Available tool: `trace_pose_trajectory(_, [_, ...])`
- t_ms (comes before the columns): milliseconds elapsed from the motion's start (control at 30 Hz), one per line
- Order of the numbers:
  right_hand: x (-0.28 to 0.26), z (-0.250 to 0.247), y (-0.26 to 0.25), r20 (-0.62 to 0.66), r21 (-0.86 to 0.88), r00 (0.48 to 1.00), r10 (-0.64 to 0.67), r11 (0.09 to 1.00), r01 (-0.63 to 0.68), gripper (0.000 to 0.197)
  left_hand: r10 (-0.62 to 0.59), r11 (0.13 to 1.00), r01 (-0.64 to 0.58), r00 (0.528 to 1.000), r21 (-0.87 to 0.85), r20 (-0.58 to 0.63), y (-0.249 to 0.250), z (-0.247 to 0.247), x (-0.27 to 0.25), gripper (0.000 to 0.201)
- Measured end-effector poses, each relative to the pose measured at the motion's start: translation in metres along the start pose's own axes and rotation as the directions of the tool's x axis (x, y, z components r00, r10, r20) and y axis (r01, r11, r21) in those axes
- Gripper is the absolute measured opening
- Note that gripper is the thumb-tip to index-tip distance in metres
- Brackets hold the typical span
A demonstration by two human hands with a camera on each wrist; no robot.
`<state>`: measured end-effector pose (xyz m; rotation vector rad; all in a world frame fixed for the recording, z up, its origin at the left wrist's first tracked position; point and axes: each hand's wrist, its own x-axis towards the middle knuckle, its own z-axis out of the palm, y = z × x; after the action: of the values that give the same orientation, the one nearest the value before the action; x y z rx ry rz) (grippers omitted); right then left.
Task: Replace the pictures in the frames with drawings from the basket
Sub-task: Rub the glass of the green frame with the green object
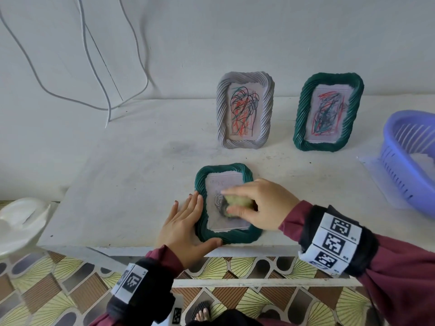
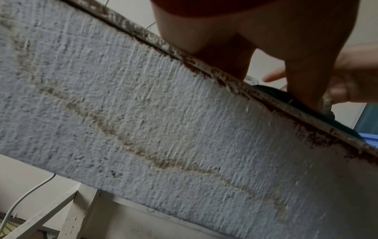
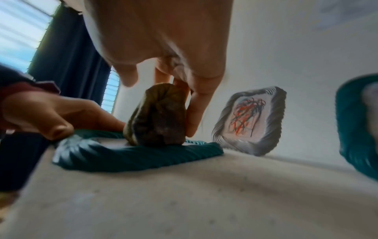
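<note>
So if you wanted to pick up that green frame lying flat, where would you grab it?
Probably by its long side rims, from above. The flat frame lies face up near the table edge, its thick ribbed border raised enough to pinch. The left hand already braces the left rim; the right hand holds a cloth on the glass.

A ribbed, twisted-rope finish is seen on the flat green frame, on the grey frame and on the other green frame, all matt. Scribbled paper is held behind smooth clear panes. The basket is made of slotted, slightly glossy lilac plastic. The table is painted white, matt and scuffed, its underside rough. A crumpled yellowish cloth looks soft
</note>
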<state>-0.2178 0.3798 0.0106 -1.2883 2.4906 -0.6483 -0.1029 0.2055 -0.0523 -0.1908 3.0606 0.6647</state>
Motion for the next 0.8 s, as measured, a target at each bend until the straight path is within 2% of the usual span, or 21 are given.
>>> trace_pose_trajectory(67, [-0.002, 0.006, 0.002, -0.121, 0.113, 0.992, 0.037, 0.993, -0.023, 0.036, -0.001, 1.000, 0.001, 1.000, 0.000, -0.003, -0.001, 0.001, 0.000, 0.106])
trace_pose_trajectory(133, [-0.005, 0.011, 0.003, -0.200, 0.153, 0.974, 0.109, 0.985, -0.079, 0.038, -0.001, 1.000, 0.001, 1.000, 0.016, 0.002, -0.002, 0.001, 0.000, 0.106])
trace_pose_trajectory(267, [-0.013, 0.022, 0.002, -0.197, 0.198, 0.959, 0.203, 0.966, -0.164, 0.048, 0.000, 1.000, 0.000, 1.000, -0.021, -0.002, -0.002, 0.001, 0.001, 0.107])
trace_pose_trajectory(467, [-0.028, 0.037, -0.013, -0.257, 0.226, 0.949, 0.184, 0.966, -0.126, 0.055, -0.003, 0.999, 0.001, 0.999, -0.041, -0.038, -0.002, 0.004, 0.002, 0.107])
trace_pose_trajectory(533, [-0.027, 0.040, -0.018, -0.331, 0.330, 0.920, 0.211, 0.939, -0.096, 0.056, 0.013, 0.994, -0.024, 0.995, -0.103, -0.100, 0.003, 0.006, 0.000, 0.103])
trace_pose_trajectory(567, [-0.026, 0.041, -0.019, -0.355, 0.407, 0.902, 0.246, 0.909, -0.087, 0.058, 0.015, 0.978, -0.049, 0.986, -0.202, -0.167, 0.007, 0.006, -0.002, 0.095])
trace_pose_trajectory(667, [-0.024, 0.043, -0.023, -0.360, 0.657, 0.847, 0.391, 0.751, -0.067, 0.063, -0.098, 0.829, -0.141, 0.916, -0.540, -0.389, 0.024, 0.001, -0.008, 0.049])
trace_pose_trajectory(733, [-0.022, 0.045, -0.027, -0.317, 0.796, 0.829, 0.460, 0.605, -0.031, 0.063, -0.203, 0.687, -0.121, 0.915, -0.717, -0.349, 0.036, -0.009, -0.008, 0.035])
trace_pose_trajectory(800, [-0.020, 0.046, -0.031, -0.260, 0.877, 0.835, 0.485, 0.481, -0.006, 0.063, -0.246, 0.499, -0.066, 0.945, -0.864, -0.214, 0.045, -0.019, -0.006, 0.032])
